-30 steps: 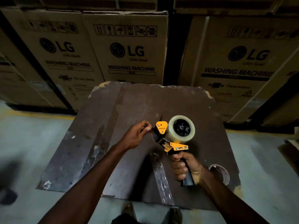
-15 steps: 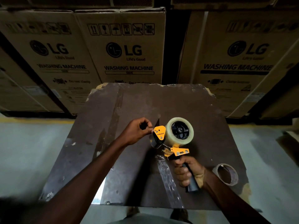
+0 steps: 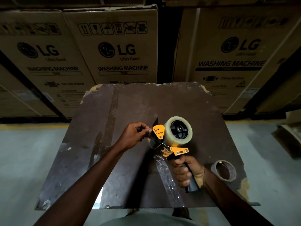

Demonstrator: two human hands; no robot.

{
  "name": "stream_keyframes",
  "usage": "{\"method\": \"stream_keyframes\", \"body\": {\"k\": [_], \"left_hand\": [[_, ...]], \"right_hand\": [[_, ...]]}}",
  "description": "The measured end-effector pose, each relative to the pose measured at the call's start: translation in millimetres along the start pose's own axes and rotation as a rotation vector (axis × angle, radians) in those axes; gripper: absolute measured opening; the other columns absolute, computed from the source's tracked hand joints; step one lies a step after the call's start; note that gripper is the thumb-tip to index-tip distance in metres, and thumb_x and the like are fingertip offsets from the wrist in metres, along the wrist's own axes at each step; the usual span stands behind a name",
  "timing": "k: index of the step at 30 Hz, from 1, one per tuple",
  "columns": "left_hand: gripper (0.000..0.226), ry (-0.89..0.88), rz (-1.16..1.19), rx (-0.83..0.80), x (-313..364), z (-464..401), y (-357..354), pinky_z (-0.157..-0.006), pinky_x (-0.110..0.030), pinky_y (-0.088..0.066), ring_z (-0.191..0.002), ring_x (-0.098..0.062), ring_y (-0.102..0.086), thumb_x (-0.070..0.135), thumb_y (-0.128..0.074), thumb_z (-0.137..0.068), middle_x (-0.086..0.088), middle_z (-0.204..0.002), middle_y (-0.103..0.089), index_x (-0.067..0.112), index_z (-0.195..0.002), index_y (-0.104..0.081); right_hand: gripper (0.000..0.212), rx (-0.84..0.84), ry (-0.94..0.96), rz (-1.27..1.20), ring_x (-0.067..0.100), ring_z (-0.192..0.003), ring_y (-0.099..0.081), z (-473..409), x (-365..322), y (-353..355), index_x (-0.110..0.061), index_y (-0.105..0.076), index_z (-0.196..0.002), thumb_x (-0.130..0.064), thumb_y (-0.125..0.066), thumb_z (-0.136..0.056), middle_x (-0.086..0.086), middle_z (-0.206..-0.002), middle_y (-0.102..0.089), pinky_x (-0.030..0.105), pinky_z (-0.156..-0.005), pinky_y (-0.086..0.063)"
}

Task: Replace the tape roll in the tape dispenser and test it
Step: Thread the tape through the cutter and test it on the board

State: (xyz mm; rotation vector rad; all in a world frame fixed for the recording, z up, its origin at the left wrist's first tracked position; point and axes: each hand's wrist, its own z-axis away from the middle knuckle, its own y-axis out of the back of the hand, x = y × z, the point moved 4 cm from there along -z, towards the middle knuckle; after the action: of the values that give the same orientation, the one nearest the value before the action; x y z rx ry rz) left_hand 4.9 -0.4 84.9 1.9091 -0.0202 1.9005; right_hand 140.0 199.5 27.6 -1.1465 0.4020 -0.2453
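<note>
Holding: right hand [image 3: 185, 171] grip wraps the tape dispenser [image 3: 172, 144] handle.
Roll: tape roll [image 3: 178, 131] mounted just beyond that grip.
Pinching: left hand [image 3: 135, 136] grip nips something, likely the tape end, at the dispenser's left side.

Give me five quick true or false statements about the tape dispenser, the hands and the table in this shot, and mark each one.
1. The right hand holds the tape dispenser by its black handle. True.
2. A clear tape roll sits on the dispenser's wheel. True.
3. The empty cardboard core lies on the table to the left of both arms. False: it lies right of the right hand.
4. The left hand rests flat on the table. False: its fingers pinch at the dispenser's front end.
5. A strip of clear tape is stuck on the table. True.
</note>
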Motion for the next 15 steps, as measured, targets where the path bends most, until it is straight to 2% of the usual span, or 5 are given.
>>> {"method": "stream_keyframes", "body": {"k": [5,8,10,12,15], "left_hand": [[0.023,-0.113,-0.146,0.013,5.0,-4.0,1.2,-0.059,-0.014,-0.045,-0.061,0.004,-0.056,0.010,-0.070,-0.086,0.021,-0.068,-0.067,0.030,-0.078,-0.064],[0.021,-0.141,-0.240,0.066,0.2,-7.4,7.2,-0.060,-0.024,-0.046,-0.061,0.001,-0.055,0.022,-0.076,-0.082,0.020,-0.068,-0.065,0.034,-0.073,-0.061],[0.019,-0.067,-0.148,0.048,-1.8,-9.9,5.3,-0.056,-0.022,-0.044,-0.057,0.001,-0.052,0.018,-0.076,-0.081,0.017,-0.060,-0.064,0.027,-0.070,-0.064],[0.017,0.050,-0.020,-0.005,-2.7,-12.3,1.0,-0.051,-0.018,-0.040,-0.051,0.000,-0.047,0.015,-0.075,-0.083,0.011,-0.053,-0.060,0.018,-0.069,-0.066],[0.019,0.223,0.061,-0.060,-5.6,-15.9,-1.4,-0.050,-0.020,-0.041,-0.049,-0.005,-0.050,0.021,-0.073,-0.085,0.005,-0.052,-0.062,0.016,-0.067,-0.069]], "right_hand": [[0.012,-0.005,-0.015,0.009,0.012,-0.041,-0.040,2.2,-3.1,-3.1,-0.013,-0.053,-0.076,-0.013,-0.057,-0.088,-0.002,-0.053,-0.045,0.025,-0.052,-0.043],[0.013,0.001,-0.033,0.001,0.013,-0.040,-0.044,2.8,-4.5,-2.0,-0.014,-0.053,-0.075,-0.012,-0.058,-0.087,-0.003,-0.052,-0.040,0.025,-0.051,-0.045],[0.013,-0.008,-0.027,-0.001,0.013,-0.041,-0.047,3.1,-5.5,-0.1,-0.014,-0.053,-0.075,-0.012,-0.058,-0.087,-0.002,-0.053,-0.048,0.025,-0.051,-0.044],[0.013,-0.003,-0.023,-0.006,0.012,-0.040,-0.039,3.3,-6.6,1.4,-0.014,-0.054,-0.075,-0.012,-0.058,-0.087,-0.001,-0.053,-0.050,0.025,-0.051,-0.043],[0.016,0.017,-0.013,-0.006,0.013,-0.041,-0.032,2.0,-9.8,3.6,-0.014,-0.051,-0.073,-0.011,-0.060,-0.086,-0.002,-0.052,-0.042,0.025,-0.051,-0.041]]}}
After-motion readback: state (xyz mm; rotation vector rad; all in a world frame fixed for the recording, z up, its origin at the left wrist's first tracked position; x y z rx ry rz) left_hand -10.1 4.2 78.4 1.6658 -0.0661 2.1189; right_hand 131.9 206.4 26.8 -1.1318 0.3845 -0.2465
